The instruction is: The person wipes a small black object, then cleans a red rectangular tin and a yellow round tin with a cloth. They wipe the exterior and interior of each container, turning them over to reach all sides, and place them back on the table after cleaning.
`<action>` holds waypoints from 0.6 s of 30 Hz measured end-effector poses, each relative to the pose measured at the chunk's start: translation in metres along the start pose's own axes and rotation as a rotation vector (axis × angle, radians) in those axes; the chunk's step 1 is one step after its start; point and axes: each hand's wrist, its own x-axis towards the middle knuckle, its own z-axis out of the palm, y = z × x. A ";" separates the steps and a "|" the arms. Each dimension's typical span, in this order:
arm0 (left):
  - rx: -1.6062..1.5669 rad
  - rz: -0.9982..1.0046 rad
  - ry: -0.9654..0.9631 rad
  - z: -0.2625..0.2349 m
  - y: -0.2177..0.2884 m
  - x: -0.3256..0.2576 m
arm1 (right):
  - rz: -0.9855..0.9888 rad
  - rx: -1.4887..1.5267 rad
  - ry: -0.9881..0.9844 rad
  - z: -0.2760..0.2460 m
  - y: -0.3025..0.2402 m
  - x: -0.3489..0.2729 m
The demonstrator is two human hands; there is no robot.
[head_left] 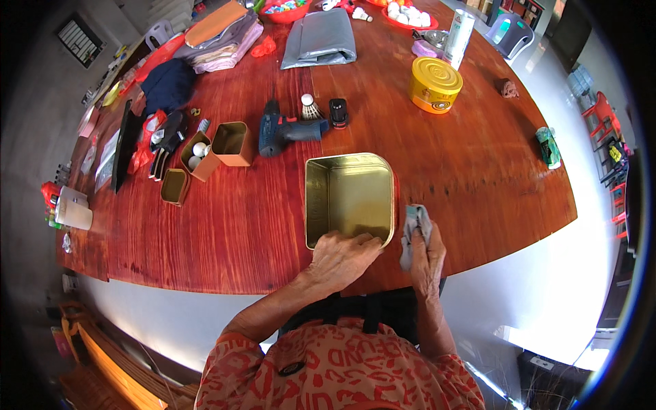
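Note:
A square open tin with a gold inside stands in front of me on the red-brown wooden table. My left hand grips its near rim, the fingers bent over the edge. Just right of the tin, my right hand is closed round a crumpled grey cloth, held above the table's near edge. The cloth does not touch the tin. Beyond the tin lie a blue cordless drill, a shuttlecock and a black battery pack.
Left of the drill stand small tins, one holding white balls. A yellow lidded tub is at the far right. Farther back are a folded grey plastic sheet, stacked cloths and a red tray of white balls.

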 end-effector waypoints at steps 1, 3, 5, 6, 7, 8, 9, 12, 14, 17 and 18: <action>-0.014 0.019 0.007 -0.001 0.000 0.004 | -0.081 -0.070 0.030 -0.001 -0.009 0.003; -0.043 0.059 0.023 0.001 0.003 0.016 | -0.266 -0.165 0.031 -0.001 -0.018 0.013; -0.055 0.103 -0.062 -0.001 0.007 0.035 | -0.131 -0.119 0.051 -0.007 -0.028 0.016; -0.053 0.138 -0.089 0.003 0.005 0.043 | -0.062 -0.097 0.059 -0.011 -0.030 0.018; -0.051 0.172 -0.116 0.007 0.003 0.052 | -0.100 -0.142 0.081 -0.016 -0.028 0.021; -0.050 0.183 -0.150 0.011 0.001 0.061 | -0.138 -0.186 0.103 -0.020 -0.023 0.026; -0.053 0.162 -0.131 0.011 0.000 0.072 | -0.171 -0.229 0.128 -0.023 -0.019 0.030; -0.065 0.072 -0.170 0.012 -0.009 0.109 | -0.122 -0.155 0.144 -0.028 -0.010 0.038; 0.006 0.112 -0.125 0.019 -0.023 0.133 | -0.146 -0.179 0.151 -0.035 0.006 0.049; 0.024 0.062 -0.146 0.036 -0.046 0.166 | -0.239 -0.167 0.201 -0.037 0.029 0.069; 0.025 0.045 -0.168 0.037 -0.052 0.177 | -0.349 -0.340 0.204 -0.039 0.035 0.076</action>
